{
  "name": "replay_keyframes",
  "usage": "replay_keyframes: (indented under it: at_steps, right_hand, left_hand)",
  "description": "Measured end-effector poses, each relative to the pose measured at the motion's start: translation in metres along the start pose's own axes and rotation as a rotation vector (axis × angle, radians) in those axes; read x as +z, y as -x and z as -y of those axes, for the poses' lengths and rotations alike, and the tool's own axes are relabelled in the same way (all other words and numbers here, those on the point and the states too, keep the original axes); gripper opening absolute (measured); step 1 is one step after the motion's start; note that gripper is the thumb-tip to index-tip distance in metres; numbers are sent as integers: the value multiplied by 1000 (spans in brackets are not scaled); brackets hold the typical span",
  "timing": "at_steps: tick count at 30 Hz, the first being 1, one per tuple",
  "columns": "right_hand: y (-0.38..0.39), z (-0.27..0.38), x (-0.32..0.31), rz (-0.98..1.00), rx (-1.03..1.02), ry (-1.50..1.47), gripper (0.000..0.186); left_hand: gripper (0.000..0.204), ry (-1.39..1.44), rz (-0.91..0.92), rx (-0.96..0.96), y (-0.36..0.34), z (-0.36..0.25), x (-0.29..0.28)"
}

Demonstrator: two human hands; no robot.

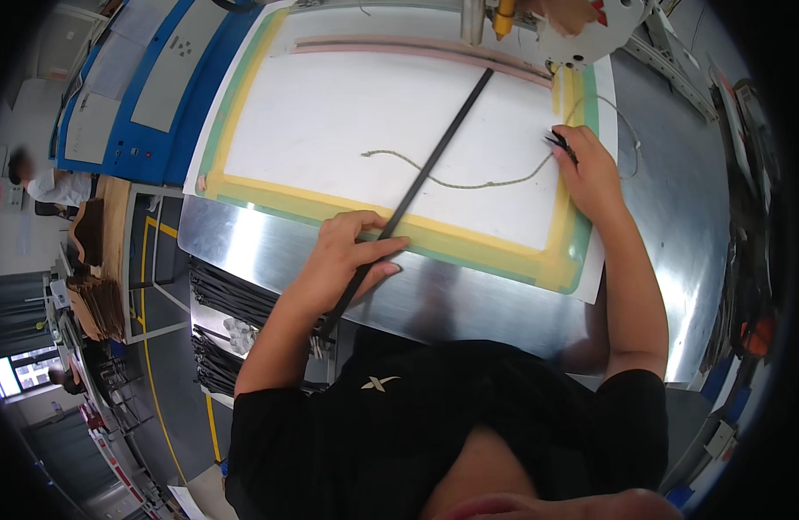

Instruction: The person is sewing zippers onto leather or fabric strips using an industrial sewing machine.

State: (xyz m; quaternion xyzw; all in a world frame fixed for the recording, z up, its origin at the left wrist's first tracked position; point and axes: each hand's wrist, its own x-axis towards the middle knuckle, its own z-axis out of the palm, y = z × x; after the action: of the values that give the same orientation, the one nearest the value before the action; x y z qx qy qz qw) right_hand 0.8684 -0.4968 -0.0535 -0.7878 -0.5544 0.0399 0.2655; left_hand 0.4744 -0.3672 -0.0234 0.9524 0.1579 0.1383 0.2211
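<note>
My left hand is closed around the lower part of a long, thin black strip. The strip slants across a white sheet bordered with yellow and green tape, its far end close to a pinkish rail. At the sheet's right side my right hand grips a small black two-pointed tool that looks like snips. Part of it is hidden in the fingers. A thin greenish cord crosses the sheet near the strip and loops out past my right hand.
A machine head with a yellow-tipped nozzle hangs over the far edge. The metal tabletop shows in front of the sheet. Bundles of black strips lie at lower left. A blue machine stands at far left, near a seated person.
</note>
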Motion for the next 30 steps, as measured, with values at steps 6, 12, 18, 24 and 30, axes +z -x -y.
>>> replay_keyframes:
  at_steps: [6, 12, 18, 24, 30]
  right_hand:
    - [-2, -2, 3, -13, -25, -20, 27]
    - [-2, -9, 6, 25, -24, -66, 29]
    - [-4, -24, 13, 26, -70, -14, 32]
    - [-6, -31, 12, 53, -32, -9, 34]
    - [-7, -29, 10, 66, -2, 5, 36]
  left_hand:
    - [59, 642, -245, -275, 16, 3, -43]
    - [90, 1093, -707, -104, 60, 13, -167]
    - [52, 1312, -752, -410, 163, 36, -253]
    - [25, 1181, -1249, -1157, 277, 93, -201]
    - [26, 1212, -1353, -1393, 327, 134, -128]
